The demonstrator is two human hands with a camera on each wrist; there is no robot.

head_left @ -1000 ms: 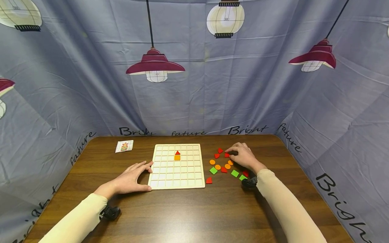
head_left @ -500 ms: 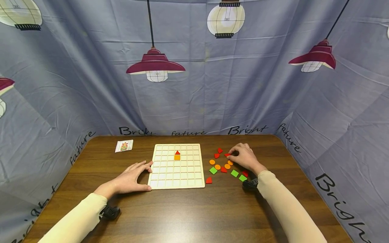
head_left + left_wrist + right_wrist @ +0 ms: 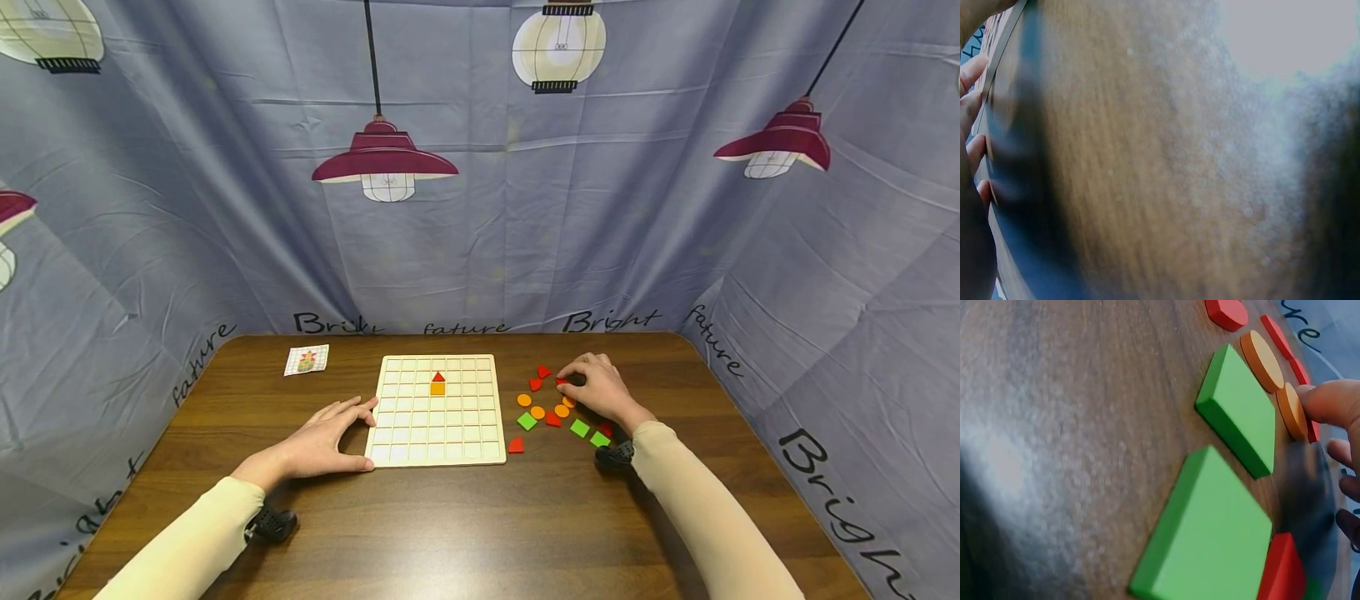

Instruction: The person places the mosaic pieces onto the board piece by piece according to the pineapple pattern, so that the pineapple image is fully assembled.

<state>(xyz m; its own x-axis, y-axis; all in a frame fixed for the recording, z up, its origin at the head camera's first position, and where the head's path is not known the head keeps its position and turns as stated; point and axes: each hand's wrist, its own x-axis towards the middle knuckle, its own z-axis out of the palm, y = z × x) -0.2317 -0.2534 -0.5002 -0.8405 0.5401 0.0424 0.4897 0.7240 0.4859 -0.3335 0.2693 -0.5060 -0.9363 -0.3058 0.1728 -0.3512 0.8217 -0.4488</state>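
In the head view, a pale gridded board lies on the table. A red triangle sits above an orange square in its cells. My left hand rests at the board's left side, thumb by the near corner and fingertips against the edge. The left wrist view catches only some fingers. To the right, my right hand pinches a small red piece, mostly covered by thumb and fingertips. In the right wrist view, the thumb is just beyond an orange disc.
Around the right hand lie loose red pieces, orange discs and green diamonds. A small picture card with a coloured pattern lies at the far left of the wooden table. A printed curtain hangs behind.
My right thumb and fingertips have closed in around the red piece, covering more of it. The left hand and the board have stayed in place.
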